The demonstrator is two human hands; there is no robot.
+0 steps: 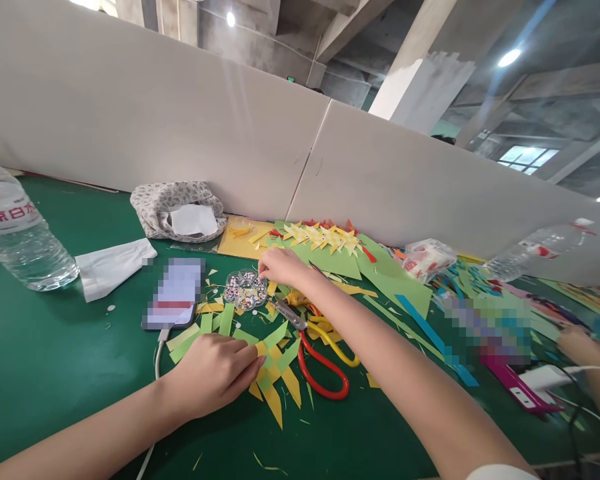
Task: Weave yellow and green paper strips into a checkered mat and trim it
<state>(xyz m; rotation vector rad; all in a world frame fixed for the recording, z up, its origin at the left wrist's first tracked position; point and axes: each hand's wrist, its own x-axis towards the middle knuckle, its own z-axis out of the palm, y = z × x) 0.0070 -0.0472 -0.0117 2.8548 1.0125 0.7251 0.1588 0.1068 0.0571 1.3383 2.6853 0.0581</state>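
Observation:
My left hand is closed on the edge of a woven piece of green and yellow paper strips, which lies on the table with its pointed ends spread out. Farther forward, my right hand reaches to the right rim of a clear flower-shaped case filled with small dark-and-white pieces, perhaps craft eyes. Its fingers are bent together, and what is in them is too small or hidden. Scissors with one red and one yellow handle lie beneath my right forearm, blades toward the case.
A charging phone, a tissue and a water bottle are on the left. Behind stand a cloth pouch and finished yellow paper pieces. Paper scraps, a second bottle and another person's hand are on the right.

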